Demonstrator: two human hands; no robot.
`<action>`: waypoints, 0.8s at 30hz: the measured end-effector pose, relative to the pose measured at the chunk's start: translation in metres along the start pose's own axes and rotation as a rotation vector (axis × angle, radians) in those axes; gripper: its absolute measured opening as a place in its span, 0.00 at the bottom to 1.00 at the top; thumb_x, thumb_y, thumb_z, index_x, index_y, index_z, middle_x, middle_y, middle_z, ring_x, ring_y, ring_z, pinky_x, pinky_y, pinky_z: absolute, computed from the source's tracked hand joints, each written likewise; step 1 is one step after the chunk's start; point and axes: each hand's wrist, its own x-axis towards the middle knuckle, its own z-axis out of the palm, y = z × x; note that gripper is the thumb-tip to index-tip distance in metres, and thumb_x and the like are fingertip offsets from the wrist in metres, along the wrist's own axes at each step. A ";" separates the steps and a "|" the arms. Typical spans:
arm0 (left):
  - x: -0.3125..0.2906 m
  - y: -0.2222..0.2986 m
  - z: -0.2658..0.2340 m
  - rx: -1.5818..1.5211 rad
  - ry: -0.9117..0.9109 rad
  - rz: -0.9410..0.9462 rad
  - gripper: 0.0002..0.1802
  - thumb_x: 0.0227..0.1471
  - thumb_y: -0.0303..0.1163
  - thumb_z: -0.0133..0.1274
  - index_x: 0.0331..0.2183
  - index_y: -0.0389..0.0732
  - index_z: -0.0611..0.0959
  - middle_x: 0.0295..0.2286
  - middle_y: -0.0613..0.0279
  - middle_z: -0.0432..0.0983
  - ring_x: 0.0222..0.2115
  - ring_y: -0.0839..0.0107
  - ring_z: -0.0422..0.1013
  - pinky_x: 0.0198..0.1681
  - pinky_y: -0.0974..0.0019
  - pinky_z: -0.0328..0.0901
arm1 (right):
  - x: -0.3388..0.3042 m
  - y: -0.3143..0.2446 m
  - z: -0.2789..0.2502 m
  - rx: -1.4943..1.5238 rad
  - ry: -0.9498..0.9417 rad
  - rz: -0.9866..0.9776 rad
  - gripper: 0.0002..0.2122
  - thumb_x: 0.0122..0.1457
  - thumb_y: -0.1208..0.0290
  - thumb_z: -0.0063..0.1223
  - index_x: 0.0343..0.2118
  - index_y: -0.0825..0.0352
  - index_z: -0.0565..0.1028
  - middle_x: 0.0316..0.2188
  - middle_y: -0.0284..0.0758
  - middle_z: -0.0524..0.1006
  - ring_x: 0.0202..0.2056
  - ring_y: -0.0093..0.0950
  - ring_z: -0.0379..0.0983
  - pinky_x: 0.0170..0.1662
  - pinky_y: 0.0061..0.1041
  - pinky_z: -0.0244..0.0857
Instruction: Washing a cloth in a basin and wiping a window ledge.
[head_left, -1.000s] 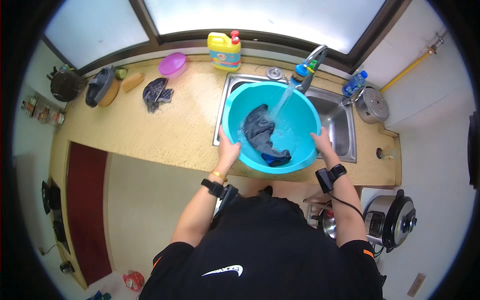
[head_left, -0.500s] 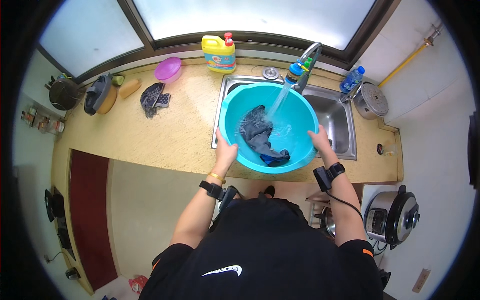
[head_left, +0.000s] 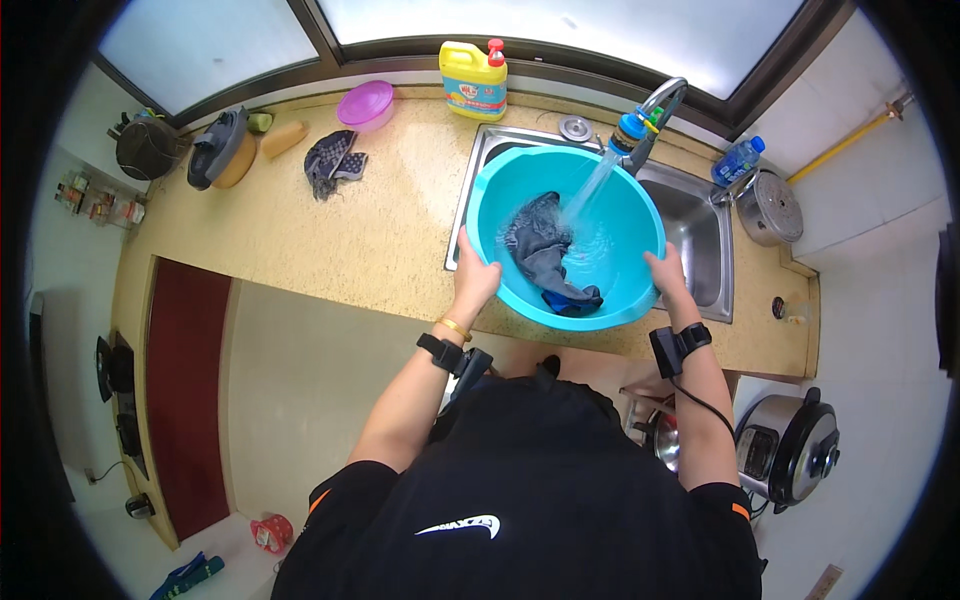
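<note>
Your left hand [head_left: 473, 283] grasps basin [head_left: 520, 180] rim at 9 o'clock, right hand [head_left: 668, 275] at 3; grip unchanged. Basin in sink [head_left: 700, 215], tap [head_left: 650, 115] running onto dark cloth [head_left: 540, 245]; water deeper.

- A window [head_left: 560, 25] with a dark frame runs along the back edge of the counter [head_left: 330, 240] and lets in bright, pale daylight.
- The counter is speckled yellow-beige stone, with a steel sink [head_left: 700, 235] set into its right half.
- The wall [head_left: 870, 200] on the right is white, and a yellow pipe [head_left: 845, 145] crosses it near the counter's back right corner.
- The floor [head_left: 300, 380] is pale and smooth; a dark red mat [head_left: 185, 400] lies along its left side.
- A small shelf of jars [head_left: 95, 200] hangs on the left wall.
- A rice cooker [head_left: 790, 450] stands low on the right, below the counter's front edge.
</note>
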 end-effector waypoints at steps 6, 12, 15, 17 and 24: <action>0.001 0.002 -0.002 -0.005 -0.004 0.052 0.47 0.43 0.25 0.52 0.61 0.38 0.48 0.48 0.37 0.68 0.47 0.43 0.69 0.49 0.54 0.64 | 0.001 -0.002 0.000 -0.007 0.001 -0.024 0.18 0.54 0.69 0.56 0.45 0.72 0.69 0.40 0.48 0.76 0.41 0.41 0.75 0.43 0.36 0.68; 0.000 0.004 -0.001 0.006 0.012 0.067 0.46 0.43 0.25 0.52 0.61 0.38 0.48 0.48 0.37 0.69 0.46 0.44 0.70 0.48 0.54 0.65 | 0.004 0.002 -0.001 -0.018 -0.013 -0.016 0.18 0.55 0.68 0.56 0.45 0.72 0.69 0.40 0.48 0.76 0.42 0.41 0.75 0.44 0.36 0.68; 0.000 0.003 0.000 -0.015 -0.009 0.047 0.46 0.43 0.24 0.52 0.61 0.38 0.47 0.48 0.37 0.69 0.47 0.44 0.70 0.48 0.54 0.65 | 0.005 0.004 -0.002 -0.013 -0.017 -0.007 0.19 0.55 0.68 0.56 0.46 0.72 0.68 0.40 0.48 0.76 0.42 0.41 0.75 0.44 0.36 0.68; 0.000 0.004 0.001 -0.018 -0.009 0.057 0.47 0.44 0.24 0.51 0.61 0.38 0.47 0.48 0.36 0.69 0.47 0.43 0.70 0.48 0.55 0.65 | 0.003 0.003 -0.004 0.016 -0.026 -0.021 0.21 0.54 0.65 0.57 0.48 0.72 0.68 0.40 0.48 0.76 0.43 0.41 0.75 0.45 0.36 0.67; 0.000 -0.001 -0.002 0.006 0.041 0.071 0.47 0.43 0.24 0.51 0.61 0.36 0.46 0.46 0.36 0.70 0.45 0.44 0.71 0.47 0.54 0.66 | -0.016 -0.049 -0.035 -0.592 0.447 -0.406 0.20 0.56 0.59 0.56 0.47 0.68 0.73 0.41 0.48 0.76 0.43 0.44 0.73 0.47 0.38 0.66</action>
